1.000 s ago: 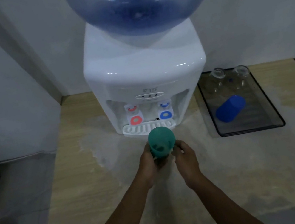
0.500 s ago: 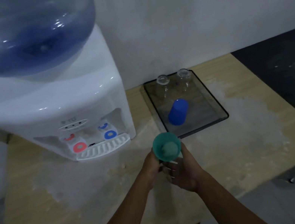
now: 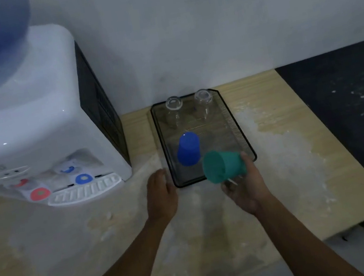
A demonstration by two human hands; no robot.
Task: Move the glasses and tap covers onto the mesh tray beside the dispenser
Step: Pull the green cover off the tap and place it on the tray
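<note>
Right hand (image 3: 245,187) grip wraps the green cover (image 3: 223,165), tipped on its side, mouth leftward, over the mesh tray (image 3: 234,123) near corner. Left hand (image 3: 160,190) open, empty.

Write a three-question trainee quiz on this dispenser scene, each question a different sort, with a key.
1. True or false: the green cup is standing upright on the mesh tray.
2. Which hand holds the green cup? A) left hand B) right hand C) both
3. Fill in: at the tray's far end stand ___ clear glasses, upside down.

Key
1. False: it is held tilted over the tray's near corner.
2. B
3. Two; a blue cup stands upside down nearer the person.
</note>
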